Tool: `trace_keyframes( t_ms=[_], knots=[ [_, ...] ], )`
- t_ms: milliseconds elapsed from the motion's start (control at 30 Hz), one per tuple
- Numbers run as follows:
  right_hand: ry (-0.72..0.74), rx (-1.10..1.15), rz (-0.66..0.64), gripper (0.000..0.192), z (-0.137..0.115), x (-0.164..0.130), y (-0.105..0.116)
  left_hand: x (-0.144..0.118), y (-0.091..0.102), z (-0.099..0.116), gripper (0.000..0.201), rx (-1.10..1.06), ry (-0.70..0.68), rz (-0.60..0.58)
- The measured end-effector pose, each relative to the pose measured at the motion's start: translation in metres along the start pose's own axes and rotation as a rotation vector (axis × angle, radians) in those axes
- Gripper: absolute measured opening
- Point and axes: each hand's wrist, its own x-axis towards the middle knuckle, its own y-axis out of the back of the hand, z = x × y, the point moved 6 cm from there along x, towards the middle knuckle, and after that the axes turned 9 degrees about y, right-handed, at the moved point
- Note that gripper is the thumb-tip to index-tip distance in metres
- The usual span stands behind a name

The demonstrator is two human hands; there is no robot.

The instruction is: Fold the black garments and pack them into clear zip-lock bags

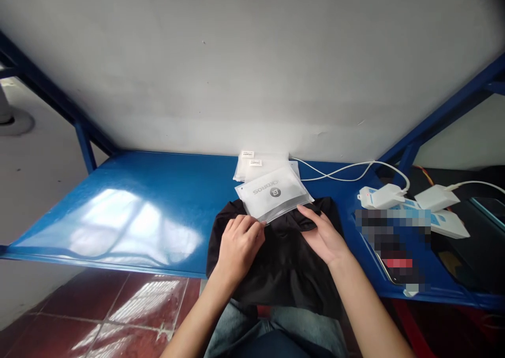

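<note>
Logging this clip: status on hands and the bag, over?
Left hand pinching white plastic bag edge. Right hand fingertips on bag, over black garment. Spare bags behind; nothing blocking.

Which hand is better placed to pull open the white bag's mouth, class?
Probably the left hand: its fingertips pinch the white bag at its near edge, while the right hand lies flat on the black garment.
</note>
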Motion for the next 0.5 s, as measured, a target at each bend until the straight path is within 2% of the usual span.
trace_keyframes(
  t_ms=[33,100,200,267,400,500],
  knots=[
    [0.031,-0.034,0.009,0.064,-0.002,-0.007,-0.003,0.0,-0.001,0.0,0.014,-0.005,-0.005,-0.01],
    [0.089,-0.241,0.015,0.078,-0.006,-0.02,-0.006,0.0,-0.002,0.0,0.014,-0.012,-0.016,-0.024],
    [0.101,-0.493,0.006,0.092,-0.006,-0.03,-0.01,-0.001,-0.002,0.0,0.015,-0.027,-0.044,-0.039],
    [0.066,-0.412,0.01,0.092,-0.002,-0.03,-0.011,-0.002,-0.001,0.001,0.015,-0.05,-0.056,-0.042],
    [-0.084,-0.085,0.027,0.08,0.011,-0.02,-0.008,-0.002,0.0,-0.001,0.013,-0.12,-0.039,-0.023],
    [-0.05,-0.145,0.092,0.069,0.013,-0.009,0.002,-0.003,-0.002,-0.002,0.014,-0.129,-0.042,-0.036]
  ],
)
